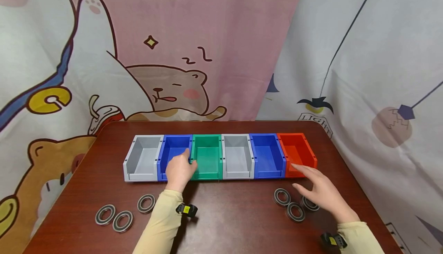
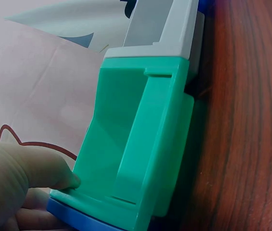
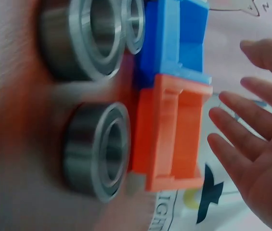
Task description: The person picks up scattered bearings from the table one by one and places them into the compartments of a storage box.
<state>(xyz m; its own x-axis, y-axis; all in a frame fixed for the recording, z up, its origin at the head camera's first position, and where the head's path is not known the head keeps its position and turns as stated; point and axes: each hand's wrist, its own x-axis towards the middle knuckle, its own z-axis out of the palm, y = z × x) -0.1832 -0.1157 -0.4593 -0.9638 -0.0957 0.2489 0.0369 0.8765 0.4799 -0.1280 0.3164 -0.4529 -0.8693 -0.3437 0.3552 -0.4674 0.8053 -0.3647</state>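
Note:
My left hand point(image 1: 180, 169) is at the adjoining walls of the left blue bin point(image 1: 176, 143) and the green bin point(image 1: 207, 175). In the left wrist view the thumb point(image 2: 54, 171) hooks over the green bin's side wall, with the other fingers on the blue side, so the hand pinches the walls. Fingers spread, my right hand point(image 1: 320, 190) hovers empty in front of the red bin point(image 1: 294, 174). Below it lie three ring-shaped metal ball bearings point(image 1: 288, 213), one partly hidden by the hand.
Left of the green and blue bins stands a grey bin point(image 1: 141, 177); another grey bin point(image 1: 238, 175) and a blue bin point(image 1: 270, 175) continue the row to the red one. Three more bearings point(image 1: 115, 223) lie at the front left of the brown table point(image 1: 228, 215). A printed curtain point(image 1: 242, 54) hangs behind.

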